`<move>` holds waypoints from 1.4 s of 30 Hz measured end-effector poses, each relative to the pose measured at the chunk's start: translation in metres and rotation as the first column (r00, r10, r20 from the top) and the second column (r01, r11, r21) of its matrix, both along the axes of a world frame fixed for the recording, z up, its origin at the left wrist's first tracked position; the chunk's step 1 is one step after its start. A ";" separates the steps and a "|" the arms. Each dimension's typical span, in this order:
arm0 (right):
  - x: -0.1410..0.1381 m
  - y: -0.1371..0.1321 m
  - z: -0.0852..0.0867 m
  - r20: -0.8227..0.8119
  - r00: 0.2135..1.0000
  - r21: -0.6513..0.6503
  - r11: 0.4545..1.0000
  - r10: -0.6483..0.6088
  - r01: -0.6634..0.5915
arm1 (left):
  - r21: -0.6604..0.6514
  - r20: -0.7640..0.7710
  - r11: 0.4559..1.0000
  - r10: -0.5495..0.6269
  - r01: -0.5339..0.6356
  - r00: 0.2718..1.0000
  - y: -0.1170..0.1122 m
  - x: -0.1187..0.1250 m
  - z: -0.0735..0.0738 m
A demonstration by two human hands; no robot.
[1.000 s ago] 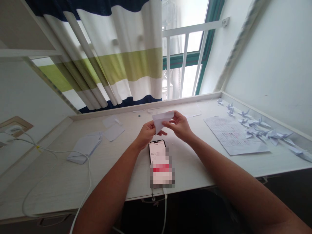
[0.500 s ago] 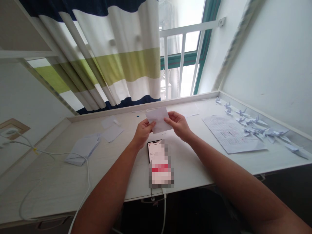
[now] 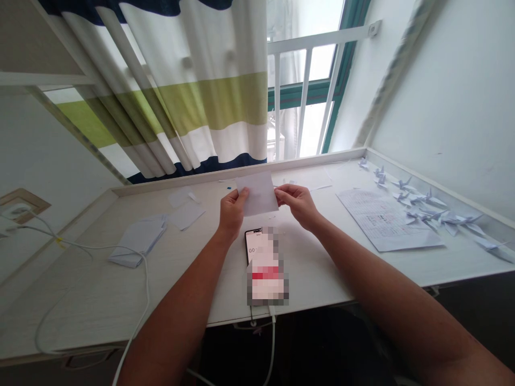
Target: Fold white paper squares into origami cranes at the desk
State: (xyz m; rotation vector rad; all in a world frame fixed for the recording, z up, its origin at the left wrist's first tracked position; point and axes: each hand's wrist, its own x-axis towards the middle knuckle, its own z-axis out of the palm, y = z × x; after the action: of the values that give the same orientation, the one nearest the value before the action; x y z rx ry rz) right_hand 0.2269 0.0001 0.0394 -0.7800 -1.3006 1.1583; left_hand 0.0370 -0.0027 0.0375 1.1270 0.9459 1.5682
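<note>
A squarish white sheet of paper [image 3: 259, 193] is held up above the desk, its broad face toward me. My left hand [image 3: 232, 212] is closed on its left edge, thumb lying on the near face. At the right edge, my right hand [image 3: 296, 203] is closed, with thumb and fingertips pinched at the paper's rim; its other fingers are curled. Below the hands lies a phone [image 3: 254, 249], its screen lit and partly pixelated.
Folded paper cranes [image 3: 426, 199] line the desk's right side, beside a printed grid sheet [image 3: 386, 222]. On the left are a stack of paper [image 3: 139, 241], loose sheets [image 3: 187, 212] and a white cable [image 3: 147, 289]. A curtain [image 3: 193, 96] hangs behind.
The paper has turned slightly and shifted a little left. My right thumb has slid from the paper's face to its right edge, and my left hand has moved slightly left.
</note>
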 end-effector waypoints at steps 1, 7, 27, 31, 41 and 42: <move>0.000 0.000 0.001 0.009 1.000 -0.003 1.000 0.004 -0.004 | 0.011 -0.005 1.000 0.011 -0.011 1.000 0.000 0.000 0.001; 0.000 -0.002 0.004 -0.003 0.999 -0.030 0.999 -0.036 0.036 | 0.028 -0.033 1.000 0.003 -0.002 0.999 -0.001 -0.002 0.000; -0.004 0.005 -0.008 -0.014 0.996 0.007 0.996 -0.090 0.090 | -0.064 -0.099 0.993 -0.102 0.096 0.990 0.001 -0.001 -0.008; -0.002 0.008 -0.010 0.019 0.991 0.048 0.990 -0.132 0.131 | -0.060 -0.121 0.994 -0.100 0.093 0.988 0.002 -0.001 -0.009; -0.003 0.001 -0.006 0.187 0.935 0.271 0.931 -0.302 0.246 | -0.119 -0.113 0.982 -0.157 0.144 0.981 0.001 0.000 -0.009; -0.003 -0.001 -0.004 0.207 0.930 0.314 0.921 -0.304 0.231 | -0.142 -0.086 0.979 -0.156 0.143 0.984 0.002 0.000 -0.009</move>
State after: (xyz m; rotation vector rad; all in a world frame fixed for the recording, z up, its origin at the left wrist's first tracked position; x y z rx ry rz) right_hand 0.2243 -0.0008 0.0351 -0.8786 -1.4767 0.6458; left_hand 0.0367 -0.0009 0.0287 1.1591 0.9926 1.3185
